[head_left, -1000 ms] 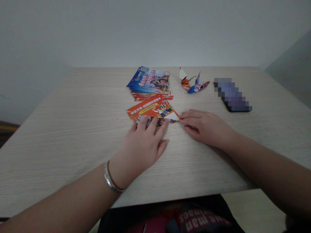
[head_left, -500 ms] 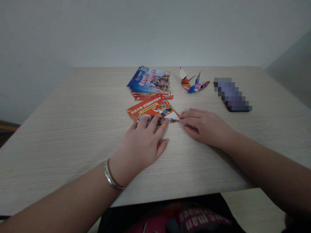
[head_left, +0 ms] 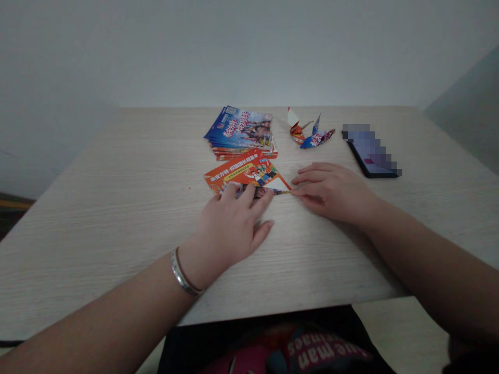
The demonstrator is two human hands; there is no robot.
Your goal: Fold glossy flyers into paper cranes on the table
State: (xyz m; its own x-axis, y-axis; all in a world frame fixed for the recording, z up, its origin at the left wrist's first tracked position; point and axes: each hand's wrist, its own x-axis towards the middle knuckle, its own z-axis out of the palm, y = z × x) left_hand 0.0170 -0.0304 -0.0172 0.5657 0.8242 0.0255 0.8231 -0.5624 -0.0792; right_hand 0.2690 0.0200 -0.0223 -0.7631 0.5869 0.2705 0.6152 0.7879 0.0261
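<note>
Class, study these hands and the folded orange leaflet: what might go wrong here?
The left hand lies on the partly folded orange paper leaflet; slipping might skew the fold. The right hand is at its pointed corner, which might bend. Sliding forward, the leaflet could disturb the fanned, blue-topped paper stack behind.

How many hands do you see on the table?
2. The left hand rests on the near edge of the orange flyer; the right hand is at its right corner. No others show.
</note>
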